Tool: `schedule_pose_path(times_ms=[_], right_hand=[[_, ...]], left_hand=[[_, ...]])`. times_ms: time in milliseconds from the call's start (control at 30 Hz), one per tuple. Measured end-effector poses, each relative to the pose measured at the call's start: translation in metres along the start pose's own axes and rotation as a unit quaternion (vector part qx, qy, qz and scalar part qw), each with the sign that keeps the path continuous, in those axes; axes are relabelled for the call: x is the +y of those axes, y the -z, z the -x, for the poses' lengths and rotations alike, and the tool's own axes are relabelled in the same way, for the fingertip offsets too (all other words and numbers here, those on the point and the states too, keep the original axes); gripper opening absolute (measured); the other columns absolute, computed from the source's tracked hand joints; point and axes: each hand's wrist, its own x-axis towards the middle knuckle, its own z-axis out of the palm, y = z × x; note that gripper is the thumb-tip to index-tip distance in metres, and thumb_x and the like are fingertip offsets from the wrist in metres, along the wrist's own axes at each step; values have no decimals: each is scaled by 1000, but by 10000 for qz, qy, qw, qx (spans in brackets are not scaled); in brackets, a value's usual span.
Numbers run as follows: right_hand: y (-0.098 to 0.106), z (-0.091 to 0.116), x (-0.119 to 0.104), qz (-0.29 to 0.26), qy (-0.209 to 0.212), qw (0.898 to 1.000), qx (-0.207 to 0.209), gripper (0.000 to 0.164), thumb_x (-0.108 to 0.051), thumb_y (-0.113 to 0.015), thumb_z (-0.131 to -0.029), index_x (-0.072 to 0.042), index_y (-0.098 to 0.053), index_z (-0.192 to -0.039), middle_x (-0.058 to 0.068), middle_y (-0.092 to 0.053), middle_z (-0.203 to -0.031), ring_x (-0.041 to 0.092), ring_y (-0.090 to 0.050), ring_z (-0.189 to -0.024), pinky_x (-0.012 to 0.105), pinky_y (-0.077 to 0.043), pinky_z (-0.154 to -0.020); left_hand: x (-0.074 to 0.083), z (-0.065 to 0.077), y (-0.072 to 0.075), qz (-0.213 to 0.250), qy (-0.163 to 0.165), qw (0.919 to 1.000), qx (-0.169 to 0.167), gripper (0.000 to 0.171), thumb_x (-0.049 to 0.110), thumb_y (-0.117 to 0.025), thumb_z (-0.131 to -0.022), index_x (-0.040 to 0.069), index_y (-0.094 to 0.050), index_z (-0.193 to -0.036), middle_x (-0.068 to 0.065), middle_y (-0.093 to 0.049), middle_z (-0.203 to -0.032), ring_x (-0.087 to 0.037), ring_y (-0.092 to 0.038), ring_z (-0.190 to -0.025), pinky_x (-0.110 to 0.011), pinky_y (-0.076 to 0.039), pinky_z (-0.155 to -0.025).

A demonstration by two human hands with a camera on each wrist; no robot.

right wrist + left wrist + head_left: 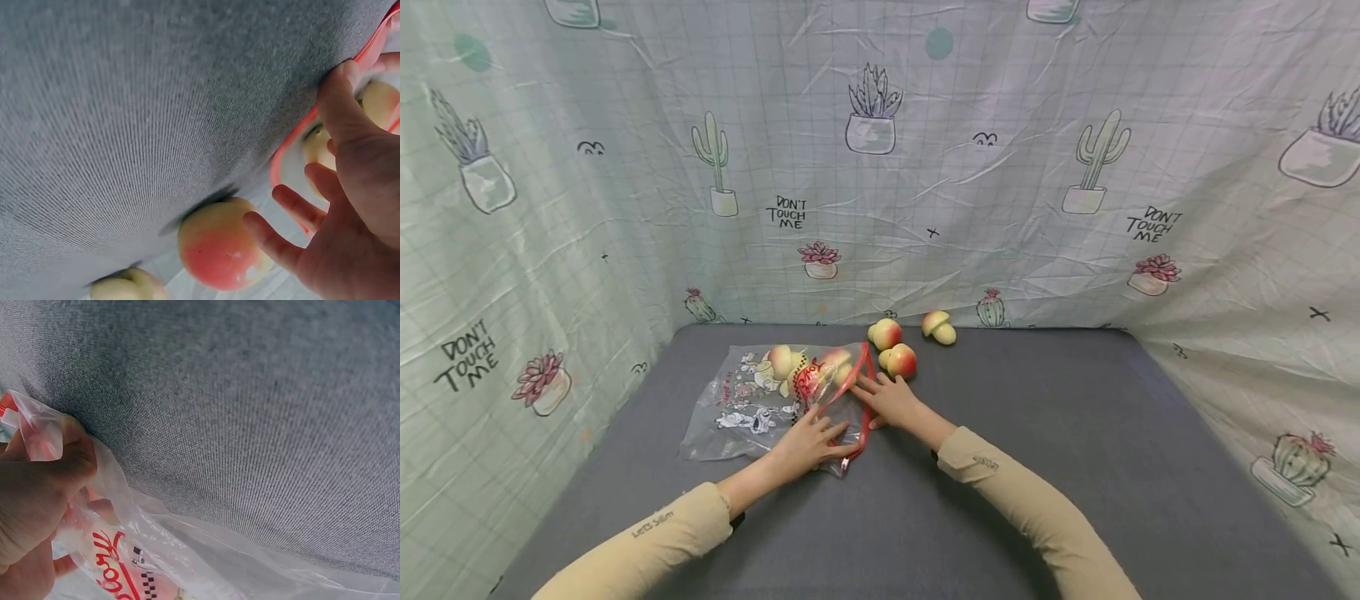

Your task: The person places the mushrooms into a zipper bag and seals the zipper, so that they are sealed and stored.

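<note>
A clear plastic zip bag [741, 437] with a red edge strip and printed cartoon figures lies flat, its mouth facing right. Mushroom-shaped pieces [781, 360] with red-yellow caps show through its film. Near the mouth's front corner, by the white slider, my left hand [808, 442] pinches the film between thumb and finger, as seen in the left wrist view. My right hand [895, 404] is at the mouth with fingers spread, its thumb [344, 103] touching the red strip. Just behind it lie two loose mushroom-shaped pieces [901, 362]; a third mushroom-shaped piece [939, 327] lies farther back.
Everything rests on a dark grey cloth-covered table [1037, 417]. A pale curtain [925, 167] printed with cacti hangs at the back and along both sides. The loose pieces lie close to the table's back edge.
</note>
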Motion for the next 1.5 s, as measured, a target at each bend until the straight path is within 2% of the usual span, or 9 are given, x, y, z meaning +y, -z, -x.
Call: schedule_pose_path(times_ms=[333,600,833,967,1267,1500], right_hand=[[2,-10,2,-80,-112,9994,-323,81,-58,-55,-71,-30,-24,-141,-8,-26,-147,19,-36,-125,40,-40,-92],[2,-12,2,-154,-141,9994,-262,84,-58,-57,-68,-30,-25,-141,-7,-28,-146,20,-36,-126,41,-40,-92],[1,-8,0,-88,-84,9998,-162,81,-57,-54,-71,-29,-25,-141,-7,-27,-146,20,-36,-125,42,-39,-94],[-1,-4,1,-68,36,10000,34,78,-57,-54,-72,-28,-27,-140,-5,-28,-146,20,-38,-123,42,-40,-93],[-11,6,10,-411,424,9972,468,68,-54,-53,-77,-27,-36,-137,-1,-31,-145,21,-42,-117,44,-41,-91],[-15,16,17,-324,857,9886,1197,54,-46,-57,-81,-25,-47,-129,2,-43,-137,21,-47,-109,38,-43,-79]], left_hand=[[-1,0,-2,-20,-33,10000,-58,61,41,-69,-69,43,-45,-125,6,-58,-119,-15,-56,-93,-40,-39,-91],[-1,1,-2,-73,-48,10000,-18,59,37,-68,-70,43,-46,-124,6,-58,-118,-15,-56,-93,-40,-40,-91],[-2,1,-1,-95,-39,9999,-96,60,35,-67,-71,44,-43,-126,6,-58,-118,-15,-57,-96,-42,-40,-93],[-2,1,-1,-51,-37,9999,-80,60,34,-67,-71,44,-44,-126,6,-58,-118,-15,-57,-95,-42,-40,-93],[-2,2,1,32,-92,9999,-28,64,40,-70,-67,43,-44,-126,6,-58,-118,-15,-56,-94,-42,-40,-94],[-1,2,1,-21,-128,9999,37,64,40,-69,-68,43,-43,-126,6,-59,-118,-14,-56,-94,-42,-40,-94]])
